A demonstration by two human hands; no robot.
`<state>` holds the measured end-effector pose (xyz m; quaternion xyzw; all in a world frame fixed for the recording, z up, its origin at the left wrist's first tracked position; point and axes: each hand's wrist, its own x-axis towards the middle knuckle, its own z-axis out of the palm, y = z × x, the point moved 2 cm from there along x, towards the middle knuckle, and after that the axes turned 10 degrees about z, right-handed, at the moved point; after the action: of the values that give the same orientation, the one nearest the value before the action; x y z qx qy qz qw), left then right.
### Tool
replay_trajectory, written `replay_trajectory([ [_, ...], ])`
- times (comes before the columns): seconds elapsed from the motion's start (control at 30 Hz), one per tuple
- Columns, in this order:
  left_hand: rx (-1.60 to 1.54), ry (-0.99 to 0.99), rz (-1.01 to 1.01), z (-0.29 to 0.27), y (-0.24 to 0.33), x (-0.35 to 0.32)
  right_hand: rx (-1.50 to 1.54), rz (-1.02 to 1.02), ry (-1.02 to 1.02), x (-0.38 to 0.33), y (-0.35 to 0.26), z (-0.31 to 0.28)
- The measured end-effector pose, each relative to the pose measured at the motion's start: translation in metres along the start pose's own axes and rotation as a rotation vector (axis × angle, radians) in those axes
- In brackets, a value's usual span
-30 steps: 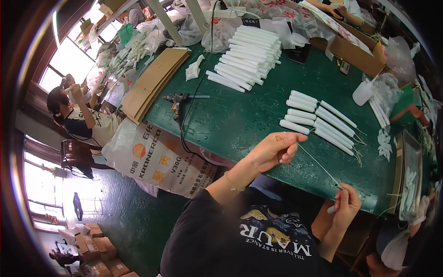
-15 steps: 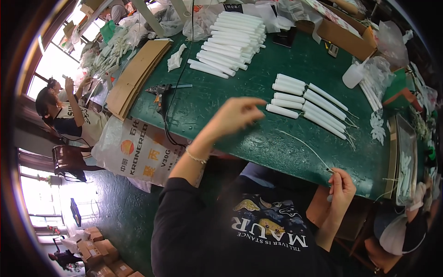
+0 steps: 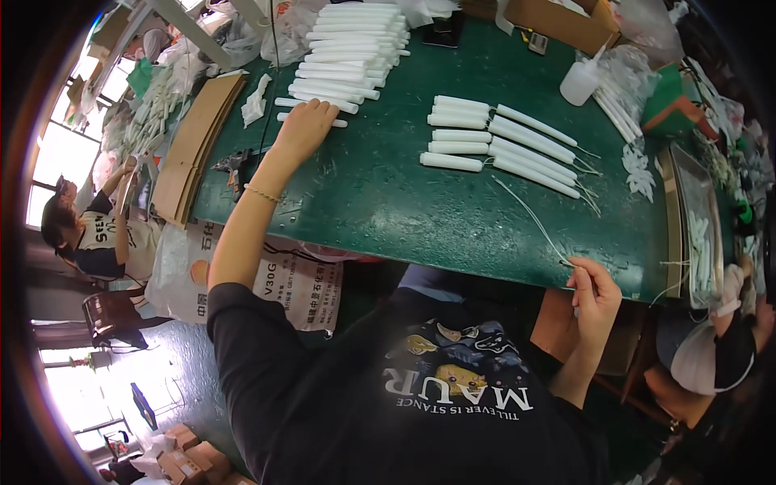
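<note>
Two hands: both are working over a green table (image 3: pixel 388 202), well apart from each other.
Left hand (image 3: pixel 305 129): it is reaching far forward, palm down, fingers loosely curled over a white tube (image 3: pixel 311 120) lying at the near edge of the big tube stack (image 3: pixel 347 44); whether the fingers are gripping it cannot be told.
Right hand (image 3: pixel 596 293): it is sitting at the near table edge, fingers narrowly pinched on the near end of a thin wire (image 3: pixel 533 222).
Thin wire: it is lying across the table top, running from the pinching fingers up and to the left toward the finished group.
Finished group (image 3: pixel 505 145): white tubes are lying side by side in the middle of the table, some with thin wires sticking out of their right ends.
Left of the table: flat cardboard sheets (image 3: pixel 194 145) are leaning along the edge, with a glue gun (image 3: pixel 234 162) just beside them.
Far right corner: a white squeeze bottle (image 3: pixel 580 81) is standing near a cardboard box (image 3: pixel 566 20).
Other people: one person (image 3: pixel 89 234) is sitting at lower left, another person (image 3: pixel 719 347) at the right edge.
</note>
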<state>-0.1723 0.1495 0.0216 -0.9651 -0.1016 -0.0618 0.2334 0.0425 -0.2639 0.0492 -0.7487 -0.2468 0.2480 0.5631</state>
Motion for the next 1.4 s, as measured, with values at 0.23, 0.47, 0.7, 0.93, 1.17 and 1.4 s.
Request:
replay_trajectory([
  [0.23,-0.427,0.260,-0.340,-0.075,0.047,0.011,0.010,-0.065,-0.023,-0.005,-0.007,-0.007],
  [0.47,-1.845,0.827,-0.929,-0.065,0.113,0.012,0.168,-0.154,-0.015,-0.013,-0.021,-0.007],
  [0.7,-2.173,0.854,-1.136,-0.046,0.158,0.011,0.299,-0.316,0.002,-0.015,-0.038,0.002],
  [0.93,-2.226,0.831,-1.094,-0.045,0.163,0.013,0.347,-0.379,-0.016,-0.014,-0.046,0.007],
  [1.17,-2.260,0.829,-1.083,-0.046,0.165,0.014,0.344,-0.430,0.010,-0.015,-0.049,0.006],
  [1.4,-2.295,0.829,-1.096,-0.044,0.166,0.013,0.358,-0.416,-0.024,-0.013,-0.049,0.009],
])
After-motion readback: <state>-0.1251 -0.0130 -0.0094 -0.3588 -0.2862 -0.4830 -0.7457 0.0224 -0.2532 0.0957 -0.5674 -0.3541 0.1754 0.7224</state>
